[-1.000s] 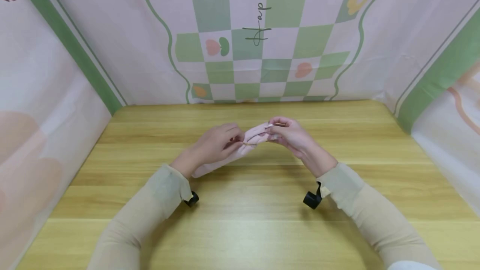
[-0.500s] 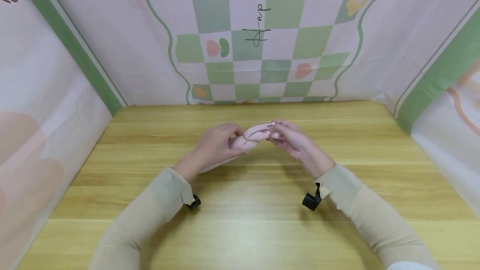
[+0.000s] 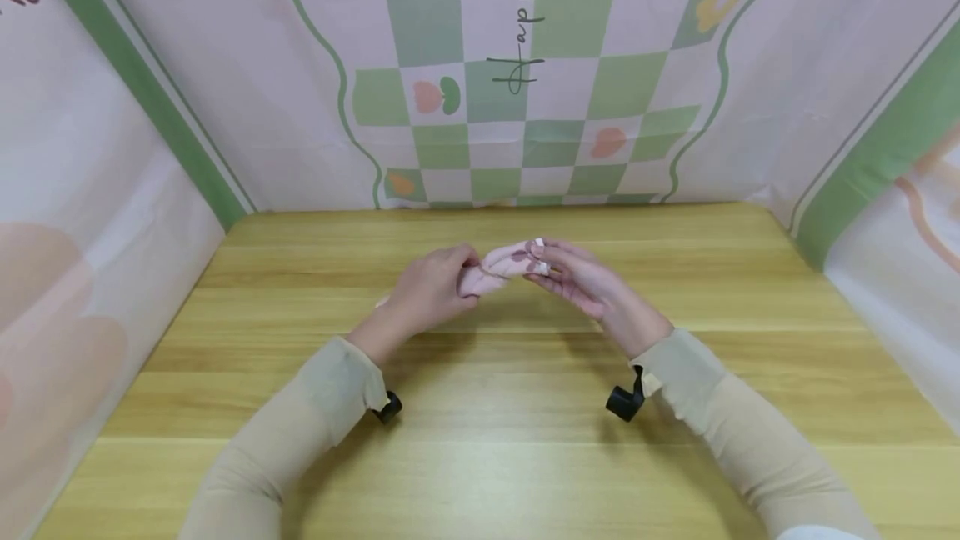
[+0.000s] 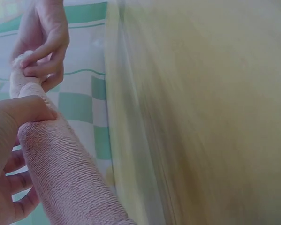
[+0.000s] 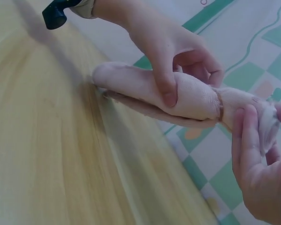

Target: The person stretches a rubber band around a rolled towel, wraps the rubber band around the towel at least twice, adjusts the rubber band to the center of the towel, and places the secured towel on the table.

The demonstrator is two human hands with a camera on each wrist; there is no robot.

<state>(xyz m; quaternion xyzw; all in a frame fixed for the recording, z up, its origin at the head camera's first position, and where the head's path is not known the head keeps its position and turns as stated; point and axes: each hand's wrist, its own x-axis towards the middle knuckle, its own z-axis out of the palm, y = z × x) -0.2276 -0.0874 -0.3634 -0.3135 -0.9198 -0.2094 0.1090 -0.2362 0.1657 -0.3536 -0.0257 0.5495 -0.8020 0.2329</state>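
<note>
A rolled pink towel (image 3: 517,259) is held above the table between both hands. A thin brown band (image 5: 220,105) cinches it near one end, and darker pink marks show on the end by the right hand. My left hand (image 3: 429,286) grips the thicker part of the roll, thumb on one side and fingers round the other, as the left wrist view shows along the towel's looped texture (image 4: 70,173). With the thumb and fingers, my right hand (image 3: 588,283) pinches the short end beyond the band. In the right wrist view the long part (image 5: 126,79) extends past my left hand.
The wooden table (image 3: 480,457) lies beneath the hands. Patterned cloth (image 3: 570,90) hangs behind it and along both sides. Black wrist cameras stick out at the left sleeve (image 3: 300,407) and the right sleeve (image 3: 735,407).
My left hand has gone from fingering the towel near the band to gripping round the roll. The towel's long part has swung behind that hand, and the marked end has turned into view.
</note>
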